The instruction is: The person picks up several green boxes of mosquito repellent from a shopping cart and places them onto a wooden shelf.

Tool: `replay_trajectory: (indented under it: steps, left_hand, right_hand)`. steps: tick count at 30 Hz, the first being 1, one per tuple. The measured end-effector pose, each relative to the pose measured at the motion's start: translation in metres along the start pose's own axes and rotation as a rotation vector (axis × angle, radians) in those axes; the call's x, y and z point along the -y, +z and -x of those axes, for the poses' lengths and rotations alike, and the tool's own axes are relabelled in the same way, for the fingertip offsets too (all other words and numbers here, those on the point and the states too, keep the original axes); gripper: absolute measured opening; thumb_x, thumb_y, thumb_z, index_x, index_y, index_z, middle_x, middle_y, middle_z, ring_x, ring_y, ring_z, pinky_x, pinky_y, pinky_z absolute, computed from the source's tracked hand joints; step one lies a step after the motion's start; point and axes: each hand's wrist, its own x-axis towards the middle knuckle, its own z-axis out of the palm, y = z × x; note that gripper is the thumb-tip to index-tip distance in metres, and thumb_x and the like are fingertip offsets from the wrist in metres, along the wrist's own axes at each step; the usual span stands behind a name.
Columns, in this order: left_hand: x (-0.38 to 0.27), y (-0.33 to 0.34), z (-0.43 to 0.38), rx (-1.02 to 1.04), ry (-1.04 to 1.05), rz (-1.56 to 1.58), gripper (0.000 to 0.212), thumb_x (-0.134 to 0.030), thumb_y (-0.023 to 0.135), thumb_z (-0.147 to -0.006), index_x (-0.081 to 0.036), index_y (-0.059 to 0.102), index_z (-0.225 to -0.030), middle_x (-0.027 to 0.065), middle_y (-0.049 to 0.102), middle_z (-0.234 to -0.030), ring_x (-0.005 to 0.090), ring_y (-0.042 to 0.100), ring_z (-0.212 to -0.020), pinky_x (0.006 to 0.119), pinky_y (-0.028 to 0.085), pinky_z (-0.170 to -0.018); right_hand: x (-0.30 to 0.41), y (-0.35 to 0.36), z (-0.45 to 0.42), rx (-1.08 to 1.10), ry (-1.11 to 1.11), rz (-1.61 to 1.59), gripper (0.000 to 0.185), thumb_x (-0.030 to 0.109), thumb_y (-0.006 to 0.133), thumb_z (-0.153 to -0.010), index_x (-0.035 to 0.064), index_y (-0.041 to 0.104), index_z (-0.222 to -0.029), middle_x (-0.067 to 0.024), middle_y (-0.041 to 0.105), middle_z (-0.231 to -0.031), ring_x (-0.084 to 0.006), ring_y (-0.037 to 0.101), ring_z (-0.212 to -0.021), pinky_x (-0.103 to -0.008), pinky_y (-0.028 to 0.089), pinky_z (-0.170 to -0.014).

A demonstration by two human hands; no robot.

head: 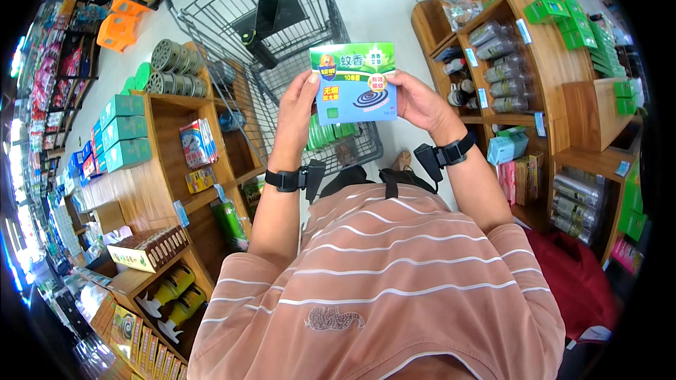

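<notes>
A blue and green box of mosquito coils (pixel 346 97), printed with a dark spiral coil, is held upright in front of my chest with its printed face towards me. My left hand (pixel 297 103) grips its left edge, thumb on the front. On the right edge, my right hand (pixel 419 99) has its thumb near the upper corner. Beyond and below the box stands a wire shopping cart (pixel 328 2). Several green packs (pixel 322 136) lie in the cart, partly hidden by the box and my left hand. A black phone (pixel 267 15) rests on the cart's dark flap.
A wooden shelf unit (pixel 161 134) on the left carries metal tins (pixel 177 58), teal boxes (pixel 127 129) and yellow spray bottles (pixel 185 301). Another wooden shelf (pixel 562 58) on the right holds bottles (pixel 504 71) and green boxes (pixel 546 9). Orange plastic stools (pixel 119 30) stand farther left.
</notes>
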Motion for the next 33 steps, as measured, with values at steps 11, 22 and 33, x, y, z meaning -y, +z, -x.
replay_trajectory:
  steps: [11, 22, 33]
  left_hand:
    - [0.016, 0.047, -0.003, 0.120, -0.039, -0.021, 0.045, -0.038, 0.061, -0.103, -0.005, 0.059, -0.133, 0.0017, 0.069, -0.111, 0.0104, 0.066, -0.094, 0.027, 0.052, -0.083]
    - [0.015, 0.151, 0.017, 0.171, -0.032, -0.020, 0.052, -0.036, 0.061, -0.101, 0.000, 0.055, -0.139, 0.0026, 0.069, -0.107, 0.0090, 0.065, -0.092, 0.025, 0.051, -0.078]
    - [0.025, 0.266, 0.026, 0.391, -0.004, -0.059, 0.045, -0.029, 0.060, -0.102, -0.001, 0.054, -0.138, 0.0040, 0.070, -0.112, 0.0113, 0.069, -0.098, 0.028, 0.054, -0.079]
  right_hand:
    - [0.018, -0.034, 0.051, -0.071, -0.090, -0.001, 0.042, 0.024, 0.054, -0.100, 0.0029, 0.051, -0.136, -0.0100, 0.065, -0.127, -0.0181, 0.067, -0.109, -0.0394, 0.055, -0.096]
    - [0.064, -0.086, 0.130, -0.097, -0.249, 0.006, 0.035, 0.020, 0.055, -0.099, -0.0011, 0.058, -0.127, -0.0100, 0.067, -0.120, -0.0166, 0.068, -0.104, -0.0334, 0.056, -0.093]
    - [0.094, -0.127, 0.222, -0.300, -0.538, 0.052, 0.032, 0.020, 0.061, -0.099, -0.0038, 0.062, -0.120, -0.0103, 0.071, -0.108, -0.0140, 0.071, -0.090, -0.0278, 0.059, -0.080]
